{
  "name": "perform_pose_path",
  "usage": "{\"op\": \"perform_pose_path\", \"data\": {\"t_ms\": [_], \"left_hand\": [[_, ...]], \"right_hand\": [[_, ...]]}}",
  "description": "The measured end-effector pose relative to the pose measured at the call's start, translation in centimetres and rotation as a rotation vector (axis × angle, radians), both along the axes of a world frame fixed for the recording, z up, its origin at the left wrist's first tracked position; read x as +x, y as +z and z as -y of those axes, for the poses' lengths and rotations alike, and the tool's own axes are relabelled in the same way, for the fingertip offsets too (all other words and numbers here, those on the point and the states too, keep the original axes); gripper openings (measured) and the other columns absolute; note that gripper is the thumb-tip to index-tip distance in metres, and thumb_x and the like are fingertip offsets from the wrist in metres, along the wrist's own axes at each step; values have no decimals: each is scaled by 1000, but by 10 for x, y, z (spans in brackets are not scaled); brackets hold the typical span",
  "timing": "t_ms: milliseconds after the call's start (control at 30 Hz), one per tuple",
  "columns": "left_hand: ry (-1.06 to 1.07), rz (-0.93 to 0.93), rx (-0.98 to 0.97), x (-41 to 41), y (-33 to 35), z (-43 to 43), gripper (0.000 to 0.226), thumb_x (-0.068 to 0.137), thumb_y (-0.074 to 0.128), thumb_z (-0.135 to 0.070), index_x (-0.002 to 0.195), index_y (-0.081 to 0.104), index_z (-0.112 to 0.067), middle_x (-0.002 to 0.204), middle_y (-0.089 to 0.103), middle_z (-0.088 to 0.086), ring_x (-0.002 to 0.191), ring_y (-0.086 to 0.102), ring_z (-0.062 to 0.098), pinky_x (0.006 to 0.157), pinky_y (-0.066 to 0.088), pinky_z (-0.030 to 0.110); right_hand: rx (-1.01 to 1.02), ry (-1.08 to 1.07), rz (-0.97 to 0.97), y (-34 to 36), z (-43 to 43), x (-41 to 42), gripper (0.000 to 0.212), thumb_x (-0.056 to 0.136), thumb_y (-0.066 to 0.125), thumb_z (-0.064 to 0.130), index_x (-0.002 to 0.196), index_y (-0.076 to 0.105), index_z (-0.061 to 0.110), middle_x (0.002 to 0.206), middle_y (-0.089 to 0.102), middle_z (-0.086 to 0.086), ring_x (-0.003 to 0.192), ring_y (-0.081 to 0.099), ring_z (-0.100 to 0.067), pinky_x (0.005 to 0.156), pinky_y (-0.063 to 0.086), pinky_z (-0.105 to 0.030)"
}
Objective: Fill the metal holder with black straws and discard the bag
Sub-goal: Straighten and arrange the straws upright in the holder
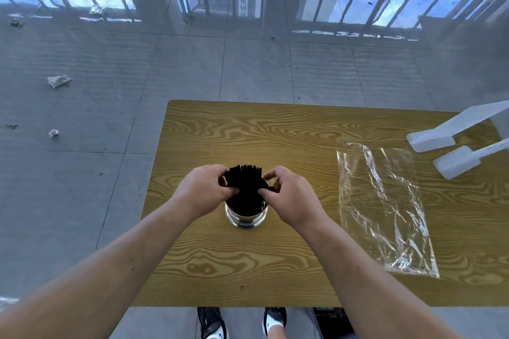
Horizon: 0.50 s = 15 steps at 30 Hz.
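Note:
A shiny metal holder [246, 218] stands upright near the middle of the wooden table [248, 261]. A bundle of black straws [245, 184] sticks up out of it, fanned at the top. My left hand [202, 191] grips the bundle from the left, and my right hand [292, 195] pinches it from the right with fingers on the straws. A clear plastic bag [382, 209] lies flat and empty on the table to the right, apart from both hands.
Two white plastic legs of a stand [440, 143] rest on the table's far right corner. Crumpled paper scraps [58, 80] lie on the grey tiled floor to the left. My shoes [242, 322] show below the table's near edge.

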<state>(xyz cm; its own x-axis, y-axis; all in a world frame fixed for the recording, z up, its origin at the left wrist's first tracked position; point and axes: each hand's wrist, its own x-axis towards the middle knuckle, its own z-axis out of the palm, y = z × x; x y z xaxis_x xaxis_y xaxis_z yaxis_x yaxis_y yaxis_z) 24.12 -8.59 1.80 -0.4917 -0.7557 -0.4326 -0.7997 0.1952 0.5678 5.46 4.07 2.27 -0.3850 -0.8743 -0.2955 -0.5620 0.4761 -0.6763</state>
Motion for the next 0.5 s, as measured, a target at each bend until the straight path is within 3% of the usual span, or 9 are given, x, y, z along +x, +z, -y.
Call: {"op": "perform_pose_path", "data": {"t_ms": [100,233,333,500], "left_hand": [[13,-23,-30,-3,2,2,12,84,82,-39,90,73,-34,84,74,-14,81,68,7,72,58,36],[14,-75,-40,-6,2,5,7,84,80,-37,88,75,-33,82,75,-13,78,69,5,72,60,37],[24,-150,-28,-8,1,5,9,85,81,-36,94,79,-36,82,75,-17,78,68,-3,68,56,27],[-1,-193,-6,-10,2,6,15,85,82,-39,99,80,-42,85,75,-25,82,67,-8,71,54,21]], "right_hand": [[-54,-41,37,1,15,3,23,92,78,31,113,69,26,74,72,4,66,71,-17,67,61,-45],[-96,-74,109,0,30,5,23,91,79,27,113,72,27,83,73,6,75,72,-10,73,64,-38],[-92,-50,167,-3,32,4,23,92,79,23,114,73,28,88,76,7,80,73,-9,76,64,-34],[-86,-9,142,-8,27,-2,19,92,79,23,108,81,32,82,72,15,74,66,-2,69,51,-17]]}}
